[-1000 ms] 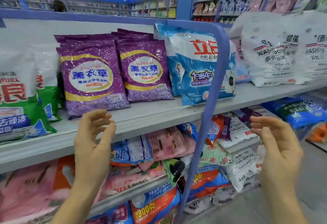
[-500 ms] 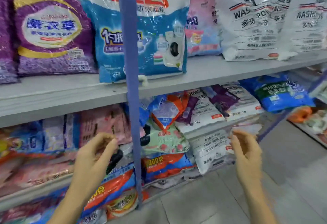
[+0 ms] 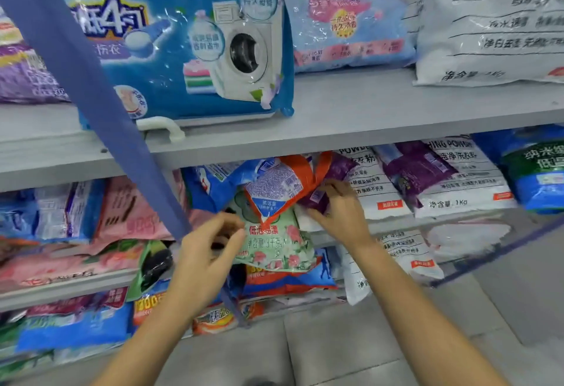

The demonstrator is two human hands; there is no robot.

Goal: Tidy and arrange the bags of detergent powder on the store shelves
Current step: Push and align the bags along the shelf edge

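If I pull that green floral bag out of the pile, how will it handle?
The green floral bag looks like a soft, glossy pouch, so it will probably sag and may slip. The orange bag overlaps its top and will likely slide off.

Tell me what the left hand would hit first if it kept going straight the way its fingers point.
Most likely the pale green flowered bag: the left hand has its fingers aimed up and right, already at that bag's left edge. Depth is unclear, so contact may have begun.

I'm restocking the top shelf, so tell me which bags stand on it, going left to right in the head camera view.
purple bag → big blue bag with the washing machine picture → pink OMO bag → white bag.
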